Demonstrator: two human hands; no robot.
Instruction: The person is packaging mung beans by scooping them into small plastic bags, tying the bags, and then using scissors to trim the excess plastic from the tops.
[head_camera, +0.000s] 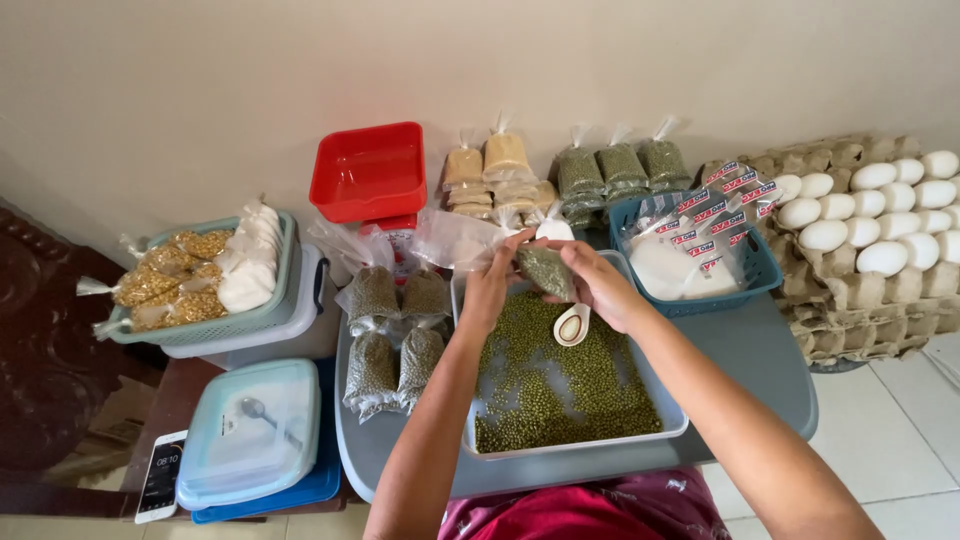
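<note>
Small bag of green beans (545, 270) tilted, long axis running upper-left to lower-right, left hand (490, 285) and right hand (600, 285) fingers clamped on it

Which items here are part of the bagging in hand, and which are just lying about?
In use:
- left hand and right hand on a small bag of green beans
- white tray of loose green beans
- white scoop
- filled bean bags beside the tray

Lying about:
- red container
- egg cartons
- phone
- lidded clear box
</note>
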